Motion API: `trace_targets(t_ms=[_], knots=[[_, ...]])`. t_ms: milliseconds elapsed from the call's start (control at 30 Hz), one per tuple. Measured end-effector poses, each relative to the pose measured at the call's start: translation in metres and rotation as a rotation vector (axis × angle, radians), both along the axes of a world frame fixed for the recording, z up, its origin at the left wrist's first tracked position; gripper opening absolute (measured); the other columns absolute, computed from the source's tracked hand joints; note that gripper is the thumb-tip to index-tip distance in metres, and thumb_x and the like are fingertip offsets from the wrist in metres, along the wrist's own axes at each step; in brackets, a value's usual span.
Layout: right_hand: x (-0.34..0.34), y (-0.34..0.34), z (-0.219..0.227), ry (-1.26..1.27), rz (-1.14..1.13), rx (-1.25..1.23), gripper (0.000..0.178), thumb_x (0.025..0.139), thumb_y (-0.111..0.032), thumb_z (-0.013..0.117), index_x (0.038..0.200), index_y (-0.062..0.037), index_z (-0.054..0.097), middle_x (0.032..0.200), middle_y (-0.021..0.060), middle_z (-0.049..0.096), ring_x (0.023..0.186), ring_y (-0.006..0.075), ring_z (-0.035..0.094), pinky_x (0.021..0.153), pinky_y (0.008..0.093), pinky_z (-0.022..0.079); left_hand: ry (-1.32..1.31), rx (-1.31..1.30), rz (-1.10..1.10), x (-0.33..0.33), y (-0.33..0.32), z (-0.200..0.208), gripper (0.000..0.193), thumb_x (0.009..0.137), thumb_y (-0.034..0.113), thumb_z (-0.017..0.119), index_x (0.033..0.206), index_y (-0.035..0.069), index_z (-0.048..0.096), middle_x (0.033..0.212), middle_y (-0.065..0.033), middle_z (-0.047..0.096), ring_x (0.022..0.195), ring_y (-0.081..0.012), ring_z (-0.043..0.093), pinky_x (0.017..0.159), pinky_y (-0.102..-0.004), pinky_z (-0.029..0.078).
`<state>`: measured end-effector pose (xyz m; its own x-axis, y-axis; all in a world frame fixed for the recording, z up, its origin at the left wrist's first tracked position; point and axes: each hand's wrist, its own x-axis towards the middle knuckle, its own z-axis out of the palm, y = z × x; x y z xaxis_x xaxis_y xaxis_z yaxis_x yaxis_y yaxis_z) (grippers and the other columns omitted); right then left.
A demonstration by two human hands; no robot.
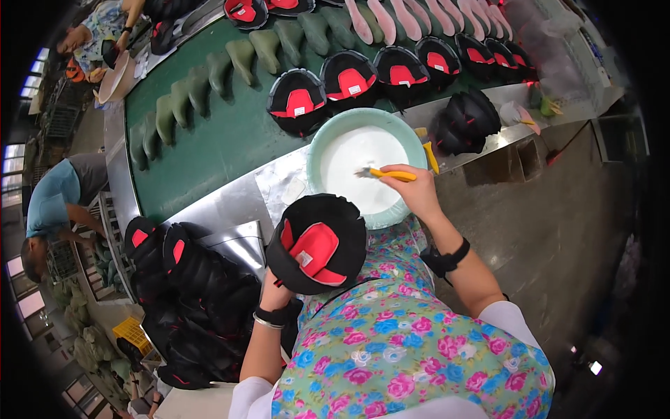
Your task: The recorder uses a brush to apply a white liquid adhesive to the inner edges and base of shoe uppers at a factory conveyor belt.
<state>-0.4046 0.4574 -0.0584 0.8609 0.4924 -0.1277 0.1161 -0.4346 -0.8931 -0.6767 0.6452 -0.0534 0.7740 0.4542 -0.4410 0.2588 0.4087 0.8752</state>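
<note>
My left hand [276,290] grips a black shoe upper [285,264] with a red lining and a small white label inside, its opening facing up. Fingers of my right hand [420,194] are closed round the yellow handle of a brush [393,174]. The bristles point left, over the white liquid [356,143] in a pale green basin [315,150]; I cannot tell whether they touch it. The upper is held at the basin's near left side, in front of my flowered apron [391,328].
Shoe uppers [300,115], green shoe lasts [241,59] and pink insoles [405,19] line a green belt [230,133]. A heap of black uppers [202,300] lies left. More uppers [464,122] stack right of the basin. Co-workers [52,199] are at the left.
</note>
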Motion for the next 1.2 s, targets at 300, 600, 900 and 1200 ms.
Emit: trace_targets(t_ms=[300,600,900,1200], knots=[[-0.014,0.021,0.064,0.198,0.106,0.314,0.018,0.078,-0.007,0.073,0.095,0.0001,0.071,0.085,0.0060,0.069,0.076,0.0084,0.062,0.069,0.0221,0.049,-0.032,0.036,-0.165,0.028,0.011,0.004,0.042,0.085,0.007,0.066,0.123,-0.005,0.051,0.120,-0.0128,0.059,0.108,-0.0173,0.054,0.096,-0.0313,0.039],[-0.031,0.003,0.046,0.193,-0.086,0.092,0.020,0.080,-0.017,0.074,0.075,0.0011,0.066,0.059,0.0042,0.062,0.053,0.0066,0.057,0.050,0.0217,0.045,-0.120,0.049,0.036,0.033,0.024,0.005,0.050,0.092,0.007,0.058,0.138,-0.002,0.039,0.134,-0.0114,0.049,0.120,-0.0192,0.049,0.102,-0.0327,0.037],[-0.063,0.012,0.122,0.536,0.101,0.189,0.016,0.080,-0.013,0.074,0.078,0.0009,0.066,0.067,0.0055,0.065,0.057,0.0065,0.060,0.051,0.0191,0.047,-0.057,0.283,0.135,0.033,0.039,-0.003,0.046,0.094,0.011,0.057,0.136,0.000,0.042,0.130,-0.0092,0.051,0.116,-0.0171,0.051,0.093,-0.0288,0.044],[-0.034,0.025,0.091,0.237,0.252,0.109,0.012,0.079,-0.010,0.073,0.081,0.0002,0.068,0.069,0.0039,0.066,0.061,0.0075,0.061,0.056,0.0214,0.048,-0.108,0.032,0.260,0.023,0.035,0.021,0.037,0.094,0.016,0.059,0.127,0.002,0.049,0.109,-0.0068,0.062,0.096,-0.0120,0.059,0.084,-0.0288,0.049]])
